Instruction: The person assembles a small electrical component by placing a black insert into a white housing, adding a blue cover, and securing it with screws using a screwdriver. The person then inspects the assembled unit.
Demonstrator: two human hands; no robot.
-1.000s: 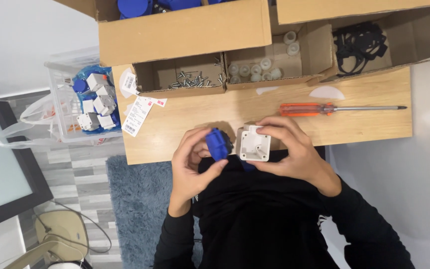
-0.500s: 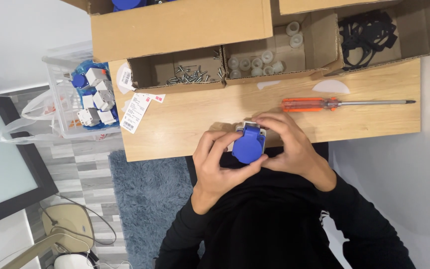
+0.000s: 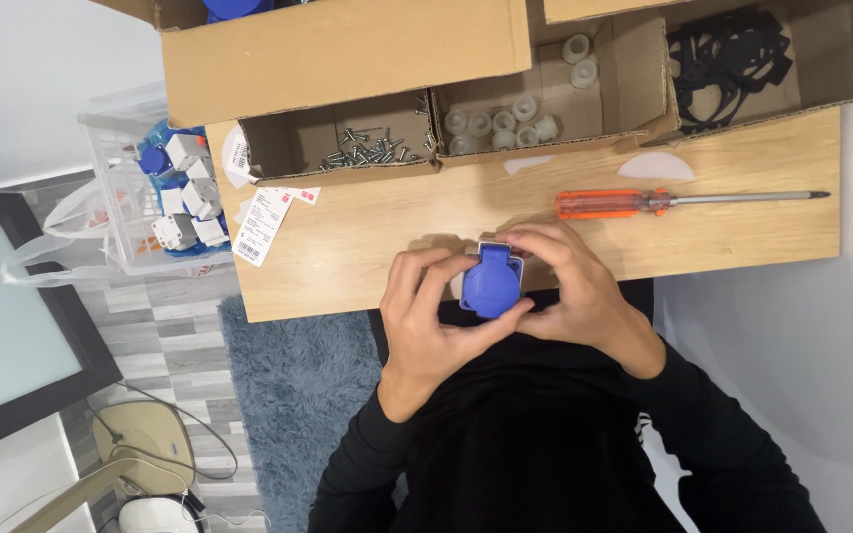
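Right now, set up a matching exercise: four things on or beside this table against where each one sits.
Things:
1. blue socket part
2. orange screwdriver
3. screws
4. clear plastic basket

Places:
A. in a cardboard box compartment
B. off the table's edge, above the floor
C. held between left hand and right hand
D. lying flat on the wooden table

Pairs: 1-C, 2-D, 3-A, 4-B

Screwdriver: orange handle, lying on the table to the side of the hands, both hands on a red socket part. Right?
Not quite. The part in both hands is blue, not red, as the head view shows. The rest holds: the orange-handled screwdriver lies on the wooden table, beside the left hand and right hand.
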